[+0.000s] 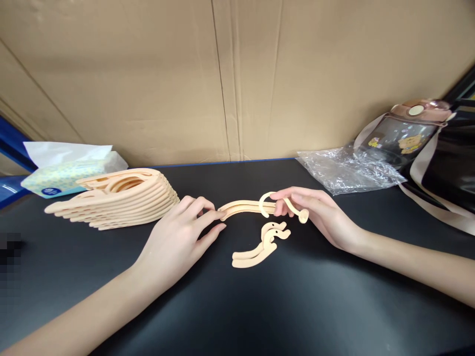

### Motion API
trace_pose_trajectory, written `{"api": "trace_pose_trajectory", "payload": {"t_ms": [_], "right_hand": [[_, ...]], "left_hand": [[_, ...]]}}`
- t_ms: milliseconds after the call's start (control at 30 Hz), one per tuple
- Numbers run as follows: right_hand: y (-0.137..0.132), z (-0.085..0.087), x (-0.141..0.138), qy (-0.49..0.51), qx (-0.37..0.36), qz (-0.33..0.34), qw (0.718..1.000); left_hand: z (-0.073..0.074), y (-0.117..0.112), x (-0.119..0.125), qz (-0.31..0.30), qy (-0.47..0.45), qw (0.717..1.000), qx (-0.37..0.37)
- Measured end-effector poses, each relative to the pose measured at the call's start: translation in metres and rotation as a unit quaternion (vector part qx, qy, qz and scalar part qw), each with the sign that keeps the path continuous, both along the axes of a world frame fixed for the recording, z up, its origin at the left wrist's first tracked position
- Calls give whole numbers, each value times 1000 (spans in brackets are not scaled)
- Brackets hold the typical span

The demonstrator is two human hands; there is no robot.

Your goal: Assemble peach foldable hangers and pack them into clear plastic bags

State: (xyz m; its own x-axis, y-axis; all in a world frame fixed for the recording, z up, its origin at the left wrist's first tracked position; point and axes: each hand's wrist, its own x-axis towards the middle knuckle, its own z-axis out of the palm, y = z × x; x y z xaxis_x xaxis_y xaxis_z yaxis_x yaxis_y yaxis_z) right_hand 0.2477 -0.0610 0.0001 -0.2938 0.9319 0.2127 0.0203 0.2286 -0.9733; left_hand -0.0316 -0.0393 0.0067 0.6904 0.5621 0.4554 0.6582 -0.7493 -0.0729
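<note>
The right hand (321, 211) has its thumb and fingers clamped on a slender cream plastic hook (291, 206) with a round knob. The left hand (181, 230) touches two parallel beige curved plastic strips (247, 202) at their left end, thumb and forefinger slightly apart; whether they grip, I cannot tell. Two beige notched plastic pieces (256, 257) lie nearer on the smooth black table (297, 301)

A bare left forearm (100, 304) slants up from the lower left, the left hand (181, 230) palm-down, fingers (210, 216) bent; from the right, a bare right forearm (415, 266) carries the pinching right hand (319, 210).
</note>
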Motion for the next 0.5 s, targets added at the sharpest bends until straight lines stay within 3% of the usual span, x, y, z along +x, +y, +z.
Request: {"api": "trace_pose_trajectory", "payload": {"t_ms": [500], "right_hand": [[1,1,-2,20,-34,-2,999]], "left_hand": [[2,-1,3,-2,-12,1000,-12]]}}
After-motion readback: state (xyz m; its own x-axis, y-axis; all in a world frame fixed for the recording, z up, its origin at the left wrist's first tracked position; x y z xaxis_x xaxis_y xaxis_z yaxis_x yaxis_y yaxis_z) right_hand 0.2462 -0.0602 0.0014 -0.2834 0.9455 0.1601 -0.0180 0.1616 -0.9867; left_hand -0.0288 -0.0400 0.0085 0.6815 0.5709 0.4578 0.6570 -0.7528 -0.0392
